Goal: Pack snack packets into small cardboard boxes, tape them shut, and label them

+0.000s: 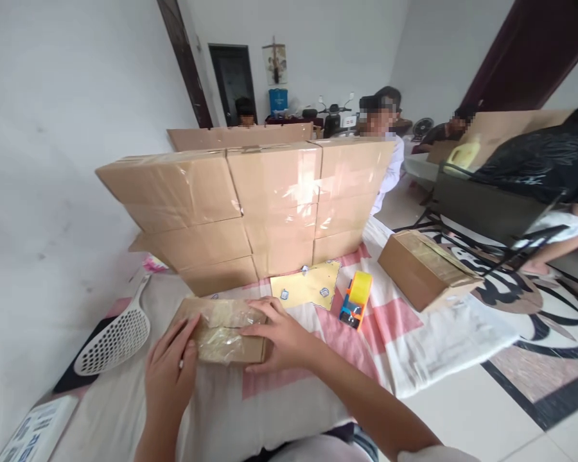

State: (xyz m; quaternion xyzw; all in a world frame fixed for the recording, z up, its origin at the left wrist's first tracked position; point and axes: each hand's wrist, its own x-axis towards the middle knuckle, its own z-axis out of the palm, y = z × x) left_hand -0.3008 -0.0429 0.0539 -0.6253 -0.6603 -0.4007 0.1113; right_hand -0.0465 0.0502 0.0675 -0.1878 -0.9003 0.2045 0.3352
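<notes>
A small cardboard box (228, 346) lies flat on the cloth-covered table in front of me, with clear tape, wrinkled in places, across its top. My left hand (170, 366) grips its left end, fingers bent against the edge. At the opposite end, my right hand (282, 335) has its fingers on the top and its thumb by the near side. A small white spot shows at the left fingers, too small to name. To the right of the box, an orange tape dispenser (357, 300) with a yellow roll stands on the cloth.
A wall of stacked taped boxes (270, 205) rises behind. Another cardboard box (426, 269) sits at the right table edge. A white slotted skimmer (120, 337) lies left, near the wall. A yellow sheet (306, 287) lies before the stack. Several people are beyond, one by a chair (486, 205).
</notes>
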